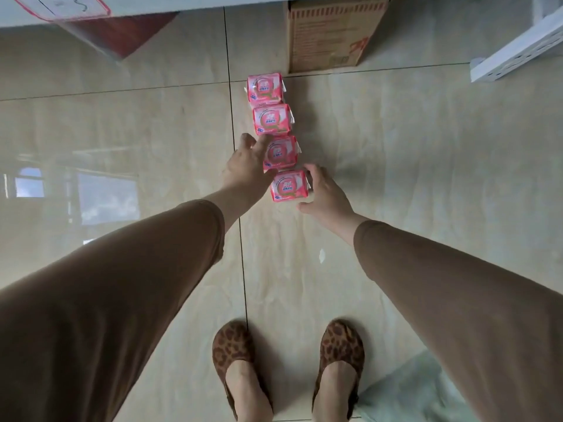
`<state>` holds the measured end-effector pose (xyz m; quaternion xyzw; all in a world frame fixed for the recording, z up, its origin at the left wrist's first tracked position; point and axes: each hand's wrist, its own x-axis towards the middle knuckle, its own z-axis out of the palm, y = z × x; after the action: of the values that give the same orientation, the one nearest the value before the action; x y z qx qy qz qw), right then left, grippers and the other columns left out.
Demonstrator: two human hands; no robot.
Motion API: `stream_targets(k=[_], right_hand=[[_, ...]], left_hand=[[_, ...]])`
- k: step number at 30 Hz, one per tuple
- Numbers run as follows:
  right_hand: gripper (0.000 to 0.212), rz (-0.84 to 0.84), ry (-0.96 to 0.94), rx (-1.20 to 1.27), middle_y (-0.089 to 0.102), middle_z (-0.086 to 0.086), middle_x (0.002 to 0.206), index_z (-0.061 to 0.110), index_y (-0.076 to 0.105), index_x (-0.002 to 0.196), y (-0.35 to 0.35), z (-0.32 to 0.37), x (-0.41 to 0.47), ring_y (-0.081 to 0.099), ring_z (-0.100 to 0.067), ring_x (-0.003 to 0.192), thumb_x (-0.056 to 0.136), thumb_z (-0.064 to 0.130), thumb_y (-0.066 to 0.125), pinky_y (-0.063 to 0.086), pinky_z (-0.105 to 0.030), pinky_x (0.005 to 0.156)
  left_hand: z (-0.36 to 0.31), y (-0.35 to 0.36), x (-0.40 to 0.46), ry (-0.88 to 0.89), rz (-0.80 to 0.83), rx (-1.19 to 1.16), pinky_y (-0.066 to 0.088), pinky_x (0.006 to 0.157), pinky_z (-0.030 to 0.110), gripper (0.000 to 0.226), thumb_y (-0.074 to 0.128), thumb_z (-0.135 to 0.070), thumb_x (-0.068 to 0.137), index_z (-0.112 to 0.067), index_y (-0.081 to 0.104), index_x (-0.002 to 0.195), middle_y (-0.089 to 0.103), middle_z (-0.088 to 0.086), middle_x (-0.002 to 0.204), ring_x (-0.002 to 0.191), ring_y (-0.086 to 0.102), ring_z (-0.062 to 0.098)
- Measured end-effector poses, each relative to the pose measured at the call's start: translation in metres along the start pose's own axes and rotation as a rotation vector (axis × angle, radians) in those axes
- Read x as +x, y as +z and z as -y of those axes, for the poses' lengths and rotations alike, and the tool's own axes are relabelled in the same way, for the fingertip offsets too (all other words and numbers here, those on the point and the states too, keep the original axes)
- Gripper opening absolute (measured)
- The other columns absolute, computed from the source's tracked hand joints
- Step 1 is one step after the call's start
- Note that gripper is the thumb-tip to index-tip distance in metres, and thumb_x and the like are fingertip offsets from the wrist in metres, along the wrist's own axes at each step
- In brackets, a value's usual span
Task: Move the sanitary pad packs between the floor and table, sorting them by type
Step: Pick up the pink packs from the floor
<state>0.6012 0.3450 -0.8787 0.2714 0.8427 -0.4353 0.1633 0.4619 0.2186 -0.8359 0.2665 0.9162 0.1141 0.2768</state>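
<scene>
Several pink sanitary pad packs lie in a row on the tiled floor, running away from me. The farthest pack (265, 87) sits by a cardboard box, then a second pack (272, 119), a third pack (281, 153) and the nearest pack (290, 186). My left hand (246, 162) reaches down at the left side of the third pack, fingers spread and touching its left edge. My right hand (323, 190) is at the right side of the nearest pack, fingers and thumb curved around its edge. Whether either hand has a firm hold is unclear.
A cardboard box (330, 35) stands on the floor just beyond the row. A white table edge (146, 7) runs along the top, with a pink-framed sheet (61, 6) on it. A white perforated rack part (518, 50) lies at the upper right. My feet in leopard slippers (233, 351) stand below.
</scene>
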Motion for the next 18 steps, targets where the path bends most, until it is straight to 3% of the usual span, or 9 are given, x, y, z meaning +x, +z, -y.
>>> stream_targets(k=[3, 8, 13, 16, 18], right_hand=[[0.065, -0.024, -0.025, -0.021, 0.049, -0.001, 0.124, 0.025, 0.044, 0.132, 0.007, -0.006, 0.006, 0.062, -0.023, 0.102, 0.076, 0.015, 0.074, 0.054, -0.039, 0.078], [0.070, -0.010, -0.024, 0.048, 0.050, 0.002, 0.124, 0.028, 0.045, 0.135, 0.011, -0.011, 0.008, 0.060, -0.021, 0.107, 0.073, 0.018, 0.078, 0.055, -0.041, 0.080], [0.063, -0.007, -0.017, 0.088, 0.055, 0.001, 0.119, 0.024, 0.052, 0.126, 0.010, -0.009, 0.002, 0.062, -0.022, 0.102, 0.071, 0.019, 0.081, 0.054, -0.043, 0.084], [0.050, 0.004, -0.005, 0.057, 0.060, 0.005, 0.108, 0.027, 0.050, 0.114, -0.001, -0.012, -0.025, 0.062, -0.017, 0.091, 0.074, 0.028, 0.079, 0.054, -0.038, 0.077], [0.045, -0.005, 0.015, 0.067, 0.063, 0.011, 0.100, 0.029, 0.047, 0.107, -0.017, -0.009, -0.051, 0.062, -0.015, 0.082, 0.074, 0.033, 0.077, 0.051, -0.034, 0.069]], left_hand=[[-0.005, 0.012, 0.009, -0.018, -0.044, -0.033, 0.054, 0.086, 0.044, 0.066, 0.068, -0.035, 0.086, -0.024, 0.036, 0.143, 0.041, 0.010, 0.132, 0.106, 0.058, 0.033], [-0.008, 0.027, 0.014, -0.057, -0.123, -0.111, 0.047, 0.072, 0.034, 0.067, 0.073, -0.037, 0.081, -0.023, 0.041, 0.138, 0.045, 0.006, 0.121, 0.095, 0.058, 0.026], [-0.013, 0.033, 0.017, -0.122, -0.136, -0.161, 0.052, 0.074, 0.038, 0.058, 0.075, -0.026, 0.078, -0.021, 0.045, 0.128, 0.048, 0.004, 0.117, 0.092, 0.059, 0.029], [-0.014, 0.028, 0.004, -0.099, -0.104, -0.149, 0.046, 0.068, 0.036, 0.048, 0.072, -0.017, 0.077, -0.016, 0.047, 0.118, 0.052, 0.004, 0.111, 0.090, 0.058, 0.029], [-0.015, 0.016, -0.016, -0.082, -0.085, -0.158, 0.043, 0.067, 0.034, 0.045, 0.071, -0.021, 0.078, -0.015, 0.048, 0.115, 0.054, 0.005, 0.107, 0.089, 0.058, 0.028]])
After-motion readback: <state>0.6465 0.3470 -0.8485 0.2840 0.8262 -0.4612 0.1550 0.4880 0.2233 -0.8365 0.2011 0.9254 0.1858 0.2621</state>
